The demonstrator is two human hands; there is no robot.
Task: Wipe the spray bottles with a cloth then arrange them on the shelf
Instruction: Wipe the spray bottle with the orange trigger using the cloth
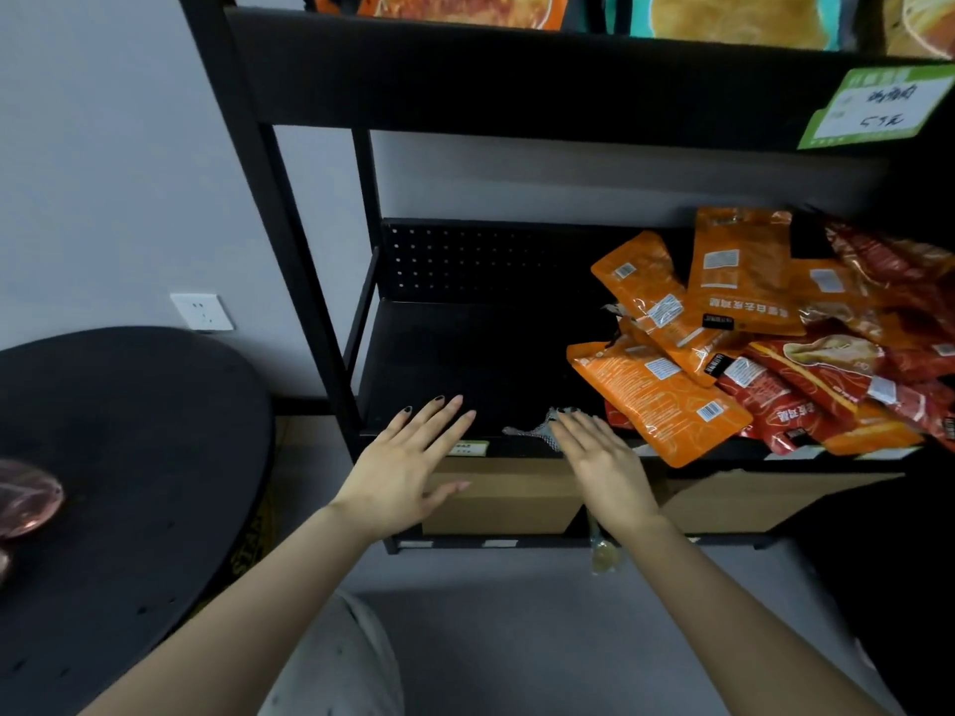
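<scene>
Hands hover at the front edge of the black shelf (439, 348): the left hand (408, 457) and the right hand (599, 459) both have straight, loosely spread fingers and hold nothing. Just past the right hand's fingertips a small grey patterned scrap (532, 431) lies on the shelf lip; it may be the cloth, though I cannot tell for sure. No spray bottle is visible anywhere, so the wiping seems not yet begun. To the right, a heap of orange and red snack packets (723, 348) crowds that half of the shelf, with some overhanging the front edge. A careless reach on that side could probably knock those packets to the floor. Bottles set too near the heap could likely tip against it. A dark round table (129, 457) stands at left.
</scene>
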